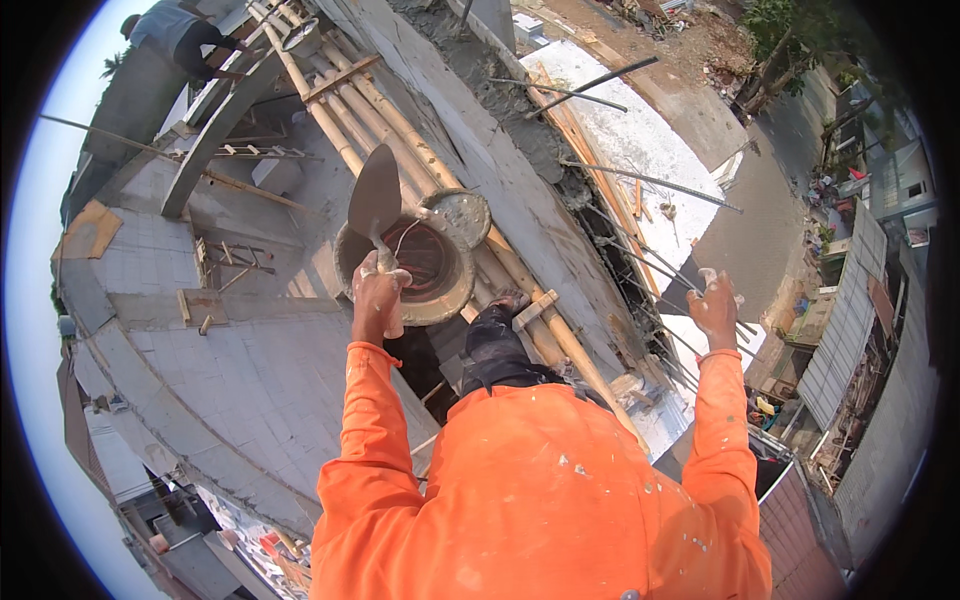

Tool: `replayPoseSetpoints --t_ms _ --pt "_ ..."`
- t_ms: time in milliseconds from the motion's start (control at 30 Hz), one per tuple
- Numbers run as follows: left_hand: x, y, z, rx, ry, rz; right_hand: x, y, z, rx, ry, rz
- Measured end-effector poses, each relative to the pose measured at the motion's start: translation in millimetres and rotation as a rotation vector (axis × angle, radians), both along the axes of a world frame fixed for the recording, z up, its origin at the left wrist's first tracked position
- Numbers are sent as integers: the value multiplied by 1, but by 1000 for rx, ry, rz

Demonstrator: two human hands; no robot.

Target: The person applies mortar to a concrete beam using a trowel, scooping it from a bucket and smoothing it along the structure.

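Observation:
My left hand (377,293) is closed round the handle of a pointed trowel (375,190), its broad grey blade tilted upward. Just beyond that hand stands a mortar-crusted bucket (463,285) with a dark reddish inside and a thin wire handle. Against its far right side sits a small round pan (462,212) of grey mortar. Out to the right, my right hand (714,308) has curled fingers with pale smears, in front of steel reinforcing bars (655,262). Whether it grips a bar or something small is hidden.
Bamboo poles (345,100) tied with crosspieces form a narrow scaffold, with my foot (512,302) on it. A rough concrete wall (530,200) runs alongside, bars jutting out. Beyond it the ground (715,230) lies far below. Another person (170,35) is at the upper left.

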State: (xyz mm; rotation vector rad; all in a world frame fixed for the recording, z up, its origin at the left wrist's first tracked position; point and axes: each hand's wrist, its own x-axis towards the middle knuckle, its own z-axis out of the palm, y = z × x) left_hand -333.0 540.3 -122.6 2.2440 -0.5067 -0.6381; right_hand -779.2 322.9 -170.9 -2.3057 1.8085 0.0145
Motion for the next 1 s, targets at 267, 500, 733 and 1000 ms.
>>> replayPoseSetpoints --t_ms 267,500,733,1000 --pt "-12 161 -143 -40 229 624 -54 -16 -70 99 72 35" --pt "-97 316 -290 775 357 598 -54 -16 -67 92 133 43" --pt "-118 348 -320 852 642 600 -49 -18 -57 140 0 -12" --pt "216 242 -217 20 46 1054 -68 -40 -98 240 -26 -211"
